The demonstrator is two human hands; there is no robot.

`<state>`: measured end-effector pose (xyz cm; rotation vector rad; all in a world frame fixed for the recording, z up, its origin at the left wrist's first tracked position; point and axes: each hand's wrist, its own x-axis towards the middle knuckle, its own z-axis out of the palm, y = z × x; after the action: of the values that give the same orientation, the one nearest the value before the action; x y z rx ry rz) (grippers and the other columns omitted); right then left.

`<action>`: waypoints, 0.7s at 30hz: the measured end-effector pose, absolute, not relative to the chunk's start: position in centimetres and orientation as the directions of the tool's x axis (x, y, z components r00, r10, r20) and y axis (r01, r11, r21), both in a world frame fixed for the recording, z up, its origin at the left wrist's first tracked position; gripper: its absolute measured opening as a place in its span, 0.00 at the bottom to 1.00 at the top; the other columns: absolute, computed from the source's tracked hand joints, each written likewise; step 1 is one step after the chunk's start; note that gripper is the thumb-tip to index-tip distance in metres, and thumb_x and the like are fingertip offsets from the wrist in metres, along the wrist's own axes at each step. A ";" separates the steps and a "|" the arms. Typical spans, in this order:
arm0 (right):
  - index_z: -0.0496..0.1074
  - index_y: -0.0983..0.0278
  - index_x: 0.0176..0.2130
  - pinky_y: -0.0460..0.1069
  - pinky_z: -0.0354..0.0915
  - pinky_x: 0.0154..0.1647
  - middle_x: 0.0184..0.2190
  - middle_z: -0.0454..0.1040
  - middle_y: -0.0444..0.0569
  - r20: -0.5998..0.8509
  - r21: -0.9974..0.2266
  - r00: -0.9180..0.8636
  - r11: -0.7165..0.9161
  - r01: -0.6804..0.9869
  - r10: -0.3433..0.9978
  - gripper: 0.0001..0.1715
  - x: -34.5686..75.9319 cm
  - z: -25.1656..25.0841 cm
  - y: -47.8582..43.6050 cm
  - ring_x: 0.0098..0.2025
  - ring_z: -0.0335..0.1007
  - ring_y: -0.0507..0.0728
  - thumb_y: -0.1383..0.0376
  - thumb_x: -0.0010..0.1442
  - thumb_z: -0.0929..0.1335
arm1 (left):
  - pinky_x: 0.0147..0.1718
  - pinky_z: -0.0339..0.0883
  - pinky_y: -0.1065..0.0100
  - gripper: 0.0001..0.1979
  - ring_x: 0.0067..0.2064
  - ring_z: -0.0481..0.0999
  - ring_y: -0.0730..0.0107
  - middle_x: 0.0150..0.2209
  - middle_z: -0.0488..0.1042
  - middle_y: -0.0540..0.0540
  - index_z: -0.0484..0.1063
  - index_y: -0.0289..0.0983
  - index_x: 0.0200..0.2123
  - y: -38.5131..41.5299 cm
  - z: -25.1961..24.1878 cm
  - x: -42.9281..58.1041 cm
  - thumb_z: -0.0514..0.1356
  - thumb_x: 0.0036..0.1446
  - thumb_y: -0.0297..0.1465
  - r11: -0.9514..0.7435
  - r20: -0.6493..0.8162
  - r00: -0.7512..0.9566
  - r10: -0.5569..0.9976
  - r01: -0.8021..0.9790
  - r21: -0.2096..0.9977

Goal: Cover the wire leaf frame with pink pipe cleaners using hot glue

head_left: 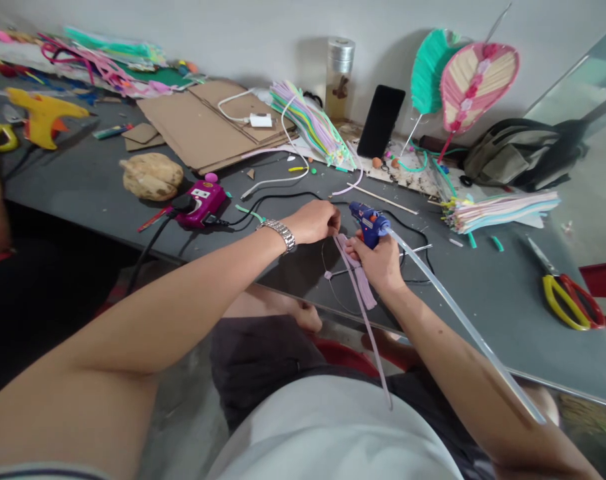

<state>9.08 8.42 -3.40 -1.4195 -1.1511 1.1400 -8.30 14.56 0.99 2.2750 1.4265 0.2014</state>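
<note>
Right hand (377, 265) curled shut around the grip of a blue glue gun (367, 223), a long clear glue stick (463, 323) angling out past the table's (483, 287) near edge. Left hand (310, 222) closed, fingers (334, 223) pinching the top of a pink strip (357, 275) that hangs over that edge. Thin wire loop (323, 260) on the table just below both hands. Open table to the right, as far as the scissors (565, 303).
</note>
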 end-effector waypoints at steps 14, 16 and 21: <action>0.71 0.62 0.34 0.51 0.79 0.31 0.24 0.79 0.44 -0.090 -0.987 0.129 -0.105 0.119 0.988 0.11 9.1 -3.3 8.6 0.27 0.81 0.58 0.62 0.53 0.76 | 0.36 0.66 0.68 0.05 0.35 0.79 0.63 0.33 0.82 0.43 0.79 0.35 0.33 13.6 0.1 -8.4 0.64 0.52 0.23 -0.369 -0.002 0.423 0.906 0.792 0.487; 0.71 0.62 0.34 0.51 0.79 0.30 0.24 0.79 0.44 -0.099 -0.988 0.135 -0.114 0.108 0.986 0.11 9.1 -3.1 8.5 0.28 0.81 0.58 0.63 0.52 0.75 | 0.36 0.67 0.69 0.04 0.34 0.79 0.65 0.32 0.82 0.44 0.78 0.35 0.33 13.7 -0.2 -8.8 0.65 0.52 0.24 -0.299 0.012 0.366 0.930 0.739 0.603; 0.71 0.62 0.34 0.50 0.79 0.31 0.23 0.79 0.43 -0.136 -0.986 0.133 -0.148 0.081 0.982 0.10 9.0 -2.7 8.4 0.27 0.81 0.57 0.65 0.52 0.74 | 0.37 0.70 0.71 0.08 0.35 0.81 0.69 0.34 0.83 0.45 0.77 0.34 0.37 13.7 -1.1 -9.4 0.58 0.57 0.22 -0.160 0.003 0.268 0.963 0.569 0.807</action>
<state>8.97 8.38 -2.72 -1.4390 -1.1086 1.1717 -9.41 13.72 -1.07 1.8320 1.3901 0.7081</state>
